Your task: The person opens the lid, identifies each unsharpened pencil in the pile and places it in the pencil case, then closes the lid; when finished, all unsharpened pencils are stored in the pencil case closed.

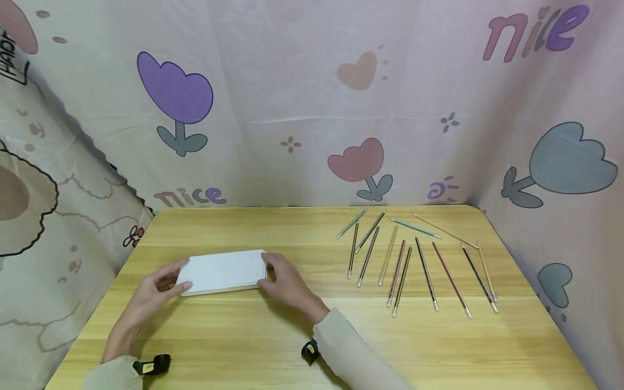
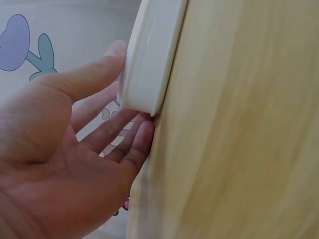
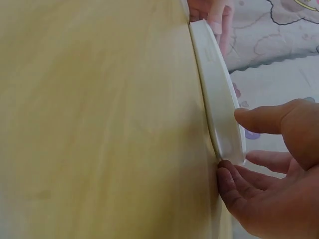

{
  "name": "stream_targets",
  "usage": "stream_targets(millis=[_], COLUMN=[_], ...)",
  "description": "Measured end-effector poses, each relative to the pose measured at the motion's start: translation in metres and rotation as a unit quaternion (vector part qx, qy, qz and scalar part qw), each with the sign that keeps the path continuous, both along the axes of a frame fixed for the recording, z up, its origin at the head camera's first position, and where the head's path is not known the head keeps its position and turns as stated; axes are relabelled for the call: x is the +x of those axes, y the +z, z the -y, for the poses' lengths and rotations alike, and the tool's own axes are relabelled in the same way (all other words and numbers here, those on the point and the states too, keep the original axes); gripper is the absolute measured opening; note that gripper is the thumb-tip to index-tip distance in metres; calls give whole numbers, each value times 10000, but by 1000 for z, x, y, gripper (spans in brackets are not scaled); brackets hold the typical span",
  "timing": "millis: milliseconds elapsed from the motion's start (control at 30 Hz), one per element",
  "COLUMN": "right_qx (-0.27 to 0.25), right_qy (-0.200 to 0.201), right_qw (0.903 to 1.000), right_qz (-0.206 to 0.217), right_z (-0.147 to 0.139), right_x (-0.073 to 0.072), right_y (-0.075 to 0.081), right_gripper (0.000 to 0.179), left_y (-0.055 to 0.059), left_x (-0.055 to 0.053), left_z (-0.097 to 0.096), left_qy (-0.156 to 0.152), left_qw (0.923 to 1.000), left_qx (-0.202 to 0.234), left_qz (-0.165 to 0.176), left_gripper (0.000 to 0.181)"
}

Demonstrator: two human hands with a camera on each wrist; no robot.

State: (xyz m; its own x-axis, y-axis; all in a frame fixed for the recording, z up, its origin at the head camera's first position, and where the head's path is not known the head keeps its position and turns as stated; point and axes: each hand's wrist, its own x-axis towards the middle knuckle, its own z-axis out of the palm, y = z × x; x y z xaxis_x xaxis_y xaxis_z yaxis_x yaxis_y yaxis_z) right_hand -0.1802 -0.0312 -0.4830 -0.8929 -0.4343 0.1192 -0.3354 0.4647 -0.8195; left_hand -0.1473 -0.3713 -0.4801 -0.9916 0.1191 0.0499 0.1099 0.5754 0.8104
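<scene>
A flat white rectangular box (image 1: 221, 272) lies on the left half of the table, its plain top facing up. My left hand (image 1: 152, 292) holds the left end, with the thumb at the near corner and the other fingers at the end and far corner. At the opposite end, my right hand (image 1: 287, 281) grips the box between thumb and fingers. From the left wrist, the box's side wall (image 2: 149, 59) shows a rim, and fingertips reach its lower edge. The right wrist view shows the thumb against the box (image 3: 219, 94) and fingertips low at its corner. Its inside is hidden.
Several pencils (image 1: 423, 273) with white eraser ends lie spread over the right half of the wooden table (image 1: 234, 336). Some touch or cross each other near the back. A printed cloth (image 1: 273, 65) hangs behind and at both sides. Each wrist wears a black strap device (image 1: 153, 365).
</scene>
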Motion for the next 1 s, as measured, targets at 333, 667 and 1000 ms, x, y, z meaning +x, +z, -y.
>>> stream_targets(millis=[333,667,1000], right_qx=[792,1054,1435], right_qy=[212,345,108], right_qw=[9959,9930,9884], right_qz=[-378,-402,-488], right_z=[-32,-86,-138], right_x=[1,9,5], right_y=[11,13,19], right_gripper=[53,65,70], left_y=[1,-3,-3], left_x=[-2,-8,-22], left_z=[-27,-75,-129], left_qy=[-414,-596,-519], left_qw=[9984,9974,9976], left_qx=[0,248,339], left_qz=[-374,-308,-317], left_gripper=[59,62,64])
